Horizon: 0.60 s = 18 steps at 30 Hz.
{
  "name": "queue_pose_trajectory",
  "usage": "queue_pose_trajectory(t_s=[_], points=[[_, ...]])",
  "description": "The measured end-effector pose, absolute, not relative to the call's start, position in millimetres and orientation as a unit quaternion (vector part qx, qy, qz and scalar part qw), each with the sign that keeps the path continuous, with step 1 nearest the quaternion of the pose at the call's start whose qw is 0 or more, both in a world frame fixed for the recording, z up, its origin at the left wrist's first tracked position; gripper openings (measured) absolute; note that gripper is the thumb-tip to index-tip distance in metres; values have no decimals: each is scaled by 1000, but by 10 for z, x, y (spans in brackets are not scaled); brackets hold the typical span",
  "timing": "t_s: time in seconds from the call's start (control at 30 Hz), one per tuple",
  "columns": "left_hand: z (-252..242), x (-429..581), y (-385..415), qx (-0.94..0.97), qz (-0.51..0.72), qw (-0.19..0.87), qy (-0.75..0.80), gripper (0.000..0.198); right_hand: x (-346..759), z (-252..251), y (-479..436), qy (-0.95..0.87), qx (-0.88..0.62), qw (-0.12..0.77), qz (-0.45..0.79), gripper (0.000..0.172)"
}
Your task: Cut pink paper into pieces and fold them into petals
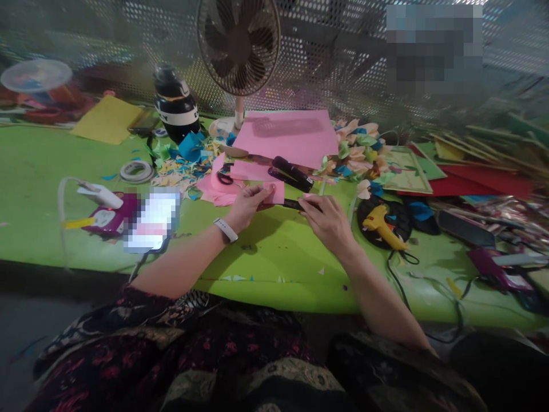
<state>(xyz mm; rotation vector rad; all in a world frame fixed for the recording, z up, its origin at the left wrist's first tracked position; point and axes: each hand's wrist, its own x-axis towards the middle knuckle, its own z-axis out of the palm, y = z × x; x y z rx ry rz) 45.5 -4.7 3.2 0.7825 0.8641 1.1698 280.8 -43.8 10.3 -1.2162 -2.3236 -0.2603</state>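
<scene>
My left hand [247, 206], with a pale watch on its wrist, is closed on a small piece of pink paper [275, 193]. Facing it, my right hand [323, 217] is closed round a slim black tool [292, 203], whose kind I cannot make out. The tool's end meets the lower right edge of the paper. Just behind my hands lies a black stapler [292, 174]. Black scissor handles [225, 178] show among pink paper pieces [214, 191] to the left. A large pink sheet [287, 134] lies farther back.
A fan [239, 46] and a dark bottle [176, 109] stand at the back. Paper scraps [189, 166] and a tape roll [136, 171] lie left, near a lit phone [153, 220]. At right, a yellow glue gun [384, 228] rests on a black pad, its cord trailing.
</scene>
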Motion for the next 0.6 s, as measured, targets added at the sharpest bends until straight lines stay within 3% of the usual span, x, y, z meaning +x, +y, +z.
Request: queue_pose_trajectory(t_s=[0.37,0.6], points=[[5,463,-42,358,526,675,373,38,2781,127,-469,-869,-427,233,-89,33],[80,394,55,294,589,635,405,39,2675,97,-541,-906,-372,189,66,30]])
